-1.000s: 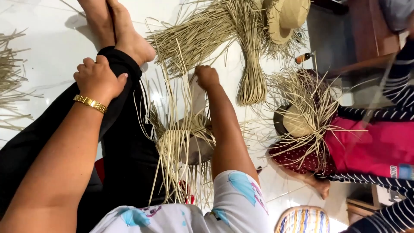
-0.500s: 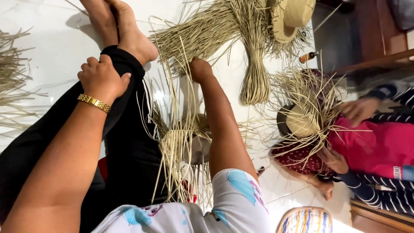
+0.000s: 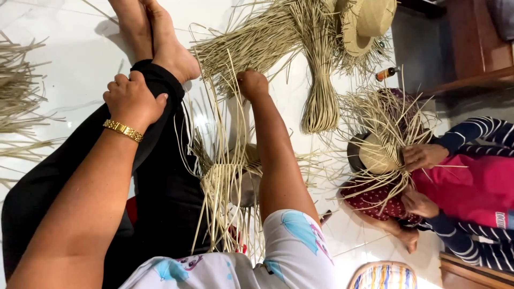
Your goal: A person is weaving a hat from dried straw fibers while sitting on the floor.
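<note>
We are reaching our right hand (image 3: 252,84), fingers closing on loose straw strands (image 3: 251,45); our left hand (image 3: 134,99) is resting curled on our knee (image 3: 160,80), holding nothing.

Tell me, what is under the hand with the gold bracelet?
The left hand rests on a leg in black trousers. Below that is white floor. The hand is curled, so anything inside it is hidden. The right hand reaches into straw strands.
</note>
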